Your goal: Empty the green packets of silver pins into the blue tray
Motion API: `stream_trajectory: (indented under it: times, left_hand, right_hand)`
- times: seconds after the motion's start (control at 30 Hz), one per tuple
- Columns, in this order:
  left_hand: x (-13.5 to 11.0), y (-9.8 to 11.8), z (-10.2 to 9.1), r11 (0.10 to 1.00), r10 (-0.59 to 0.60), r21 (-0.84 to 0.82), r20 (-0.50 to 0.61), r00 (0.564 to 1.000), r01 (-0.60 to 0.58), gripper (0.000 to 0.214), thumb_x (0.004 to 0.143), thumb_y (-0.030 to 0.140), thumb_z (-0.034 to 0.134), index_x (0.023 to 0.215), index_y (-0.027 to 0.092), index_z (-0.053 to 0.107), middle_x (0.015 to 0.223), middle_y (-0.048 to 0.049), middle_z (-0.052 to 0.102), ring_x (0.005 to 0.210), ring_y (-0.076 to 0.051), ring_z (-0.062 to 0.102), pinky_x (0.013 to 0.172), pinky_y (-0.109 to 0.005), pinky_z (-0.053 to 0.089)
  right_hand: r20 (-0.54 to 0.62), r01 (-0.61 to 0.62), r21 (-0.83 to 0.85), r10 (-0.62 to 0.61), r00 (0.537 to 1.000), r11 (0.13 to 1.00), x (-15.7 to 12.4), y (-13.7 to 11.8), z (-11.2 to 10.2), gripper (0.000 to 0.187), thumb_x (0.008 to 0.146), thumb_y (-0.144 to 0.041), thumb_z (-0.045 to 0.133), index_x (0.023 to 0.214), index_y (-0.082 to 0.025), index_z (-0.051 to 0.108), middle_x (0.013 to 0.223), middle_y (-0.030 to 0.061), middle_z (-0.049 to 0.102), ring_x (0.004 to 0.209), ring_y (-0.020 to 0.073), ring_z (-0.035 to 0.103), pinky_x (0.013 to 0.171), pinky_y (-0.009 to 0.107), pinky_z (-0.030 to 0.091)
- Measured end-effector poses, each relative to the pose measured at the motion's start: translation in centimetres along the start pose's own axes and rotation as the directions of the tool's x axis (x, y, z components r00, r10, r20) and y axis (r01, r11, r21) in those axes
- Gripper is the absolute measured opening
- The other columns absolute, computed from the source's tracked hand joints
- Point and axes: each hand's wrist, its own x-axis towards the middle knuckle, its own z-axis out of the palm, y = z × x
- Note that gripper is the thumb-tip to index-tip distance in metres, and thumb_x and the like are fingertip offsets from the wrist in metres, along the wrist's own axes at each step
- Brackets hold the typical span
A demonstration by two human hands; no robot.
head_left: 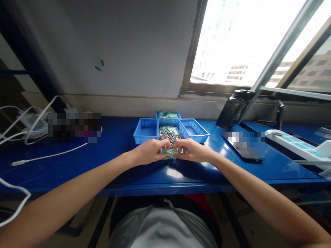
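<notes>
Between my two hands is a small clear-green plastic bag (170, 152), pinched at its left side by my left hand (152, 151) and at its right side by my right hand (190, 150). What the bag holds, if anything, is too small to make out. Just behind it, a blue bin is heaped with small silvery metal pieces (167, 135), like screws or pins. More green plastic bags (172, 130) lie at the back of that heap. My hands partly hide the bin's front.
Blue bins flank the heap on the left (146, 130) and right (193, 130); a smaller bin (167, 115) with green bags stands behind. To the right are a black bottle (234, 108), a phone (243, 148) and a power strip (297, 144). White cables (51, 154) lie left on the blue table (103, 175).
</notes>
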Motion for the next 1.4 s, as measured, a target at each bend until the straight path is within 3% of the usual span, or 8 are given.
stream_trajectory:
  times: [0.17,0.57,0.77,0.97,1.4]
  left_hand:
    - [-0.11,0.27,-0.26,0.999,0.007,0.051,0.044,0.999,-0.009,0.016,0.082,0.03,0.055,0.094,0.02,0.056,0.073,0.0019,0.062,0.062,-0.011,0.056,0.056,-0.019,0.038]
    - [-0.21,-0.24,-0.01,0.972,0.091,0.214,0.03,0.995,-0.096,0.019,0.085,0.032,0.05,0.097,0.02,0.058,0.087,-0.0013,0.066,0.077,-0.017,0.061,0.066,-0.022,0.04]
    - [-0.27,-0.3,-0.02,0.971,0.099,0.216,0.024,0.995,-0.102,0.021,0.085,0.032,0.05,0.101,0.02,0.058,0.092,-0.0026,0.066,0.083,-0.018,0.061,0.068,-0.023,0.041]
    - [-0.29,0.09,-0.16,0.968,0.097,0.23,0.026,0.995,-0.1,0.015,0.084,0.03,0.052,0.092,0.019,0.059,0.086,-0.0014,0.063,0.076,-0.016,0.059,0.066,-0.023,0.041]
    - [-0.14,-0.31,0.1,0.938,0.168,0.308,0.0,0.986,-0.16,0.016,0.087,0.03,0.05,0.087,0.018,0.06,0.091,-0.0019,0.059,0.078,-0.014,0.058,0.066,-0.021,0.041]
  right_hand:
    - [0.023,-0.009,-0.011,0.009,1.0,1.0,0.0,-0.11,-0.14,0.017,0.079,-0.027,0.059,0.092,-0.015,0.059,0.074,0.0012,0.06,0.062,0.0099,0.05,0.057,0.02,0.039]
    - [-0.004,0.02,-0.046,-0.02,1.0,0.999,-0.04,-0.11,-0.23,0.019,0.08,-0.028,0.059,0.093,-0.015,0.061,0.074,0.0025,0.062,0.063,0.0109,0.054,0.057,0.02,0.041]
    - [-0.026,0.028,0.027,-0.027,0.999,0.999,0.11,-0.27,-0.13,0.021,0.08,-0.025,0.059,0.099,-0.016,0.059,0.09,0.0056,0.062,0.073,0.0125,0.056,0.063,0.022,0.045]
    - [0.041,0.039,-0.008,-0.038,0.998,0.999,0.09,-0.4,-0.34,0.021,0.081,-0.028,0.058,0.097,-0.014,0.061,0.082,0.0042,0.06,0.066,0.0108,0.053,0.06,0.021,0.044]
    - [0.017,-0.02,-0.062,0.021,1.0,0.998,0.1,-0.01,-0.48,0.021,0.08,-0.035,0.059,0.084,-0.014,0.063,0.07,0.0017,0.061,0.062,0.0106,0.051,0.056,0.02,0.037]
